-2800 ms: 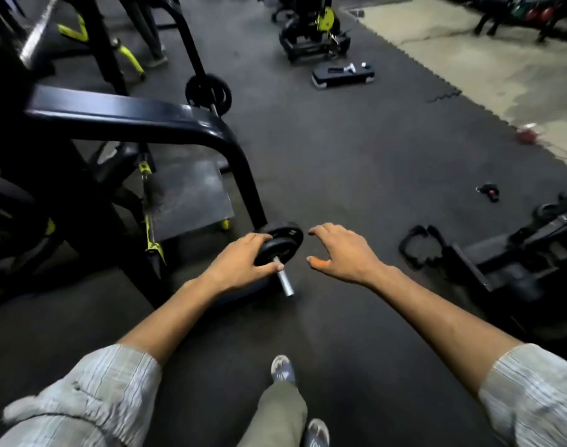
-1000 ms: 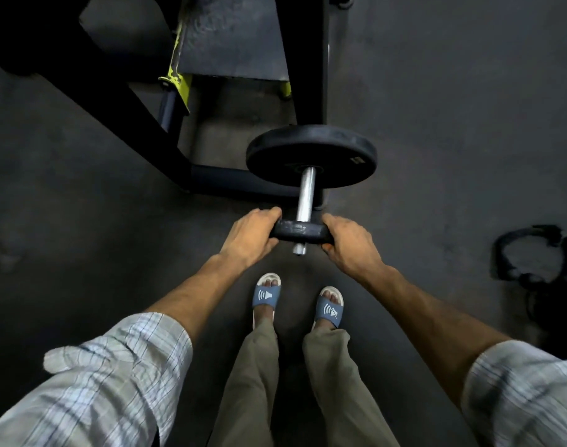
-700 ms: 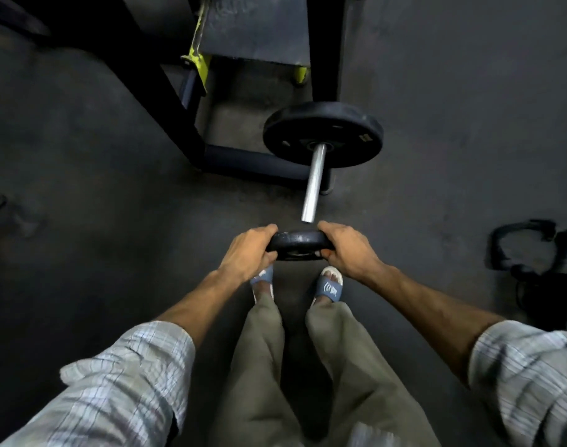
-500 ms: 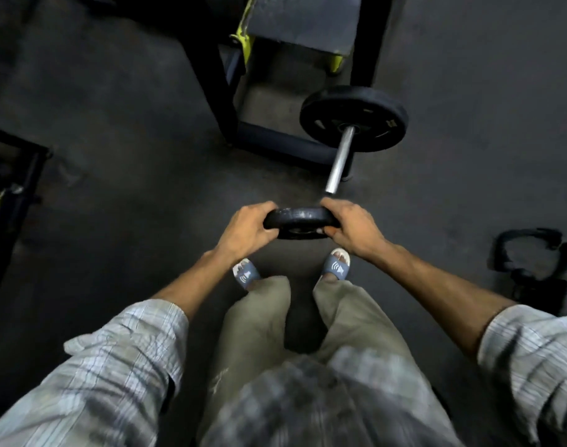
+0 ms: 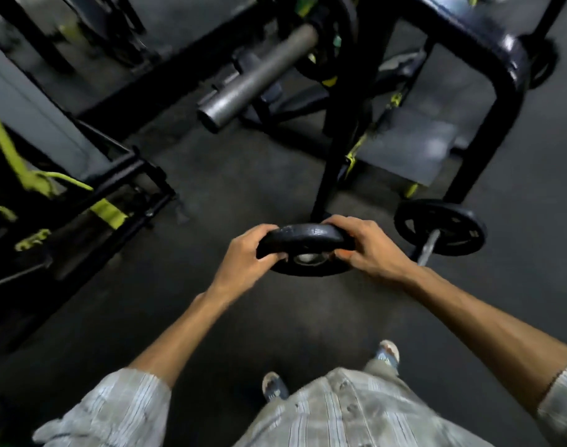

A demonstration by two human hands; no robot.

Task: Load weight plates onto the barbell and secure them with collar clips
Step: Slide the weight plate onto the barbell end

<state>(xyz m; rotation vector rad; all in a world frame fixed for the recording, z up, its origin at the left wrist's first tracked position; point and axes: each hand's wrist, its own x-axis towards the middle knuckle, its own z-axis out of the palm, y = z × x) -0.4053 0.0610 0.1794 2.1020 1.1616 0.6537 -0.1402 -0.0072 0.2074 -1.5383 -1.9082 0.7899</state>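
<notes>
I hold a small black weight plate [image 5: 304,243] flat at about waist height, gripped on both sides: my left hand [image 5: 243,256] on its left rim, my right hand [image 5: 369,246] on its right rim. Its centre hole shows from below. Up and to the left, a bare grey barbell sleeve [image 5: 259,79] points toward me from a black rack. Low at the right, a larger black plate [image 5: 441,232] sits on a thin steel bar [image 5: 428,251] near the floor. I see no collar clip.
A black machine frame [image 5: 507,69] with a grey footplate [image 5: 414,146] stands behind the plate on the right. Another black and yellow-green machine [image 5: 66,188] fills the left. The floor is dark rubber matting [image 5: 243,317]. My feet in blue sandals [image 5: 275,387] are below.
I pulled the small plate off the low steel bar and lifted it. My view swung left and up, bringing the grey barbell sleeve and the left machine into sight.
</notes>
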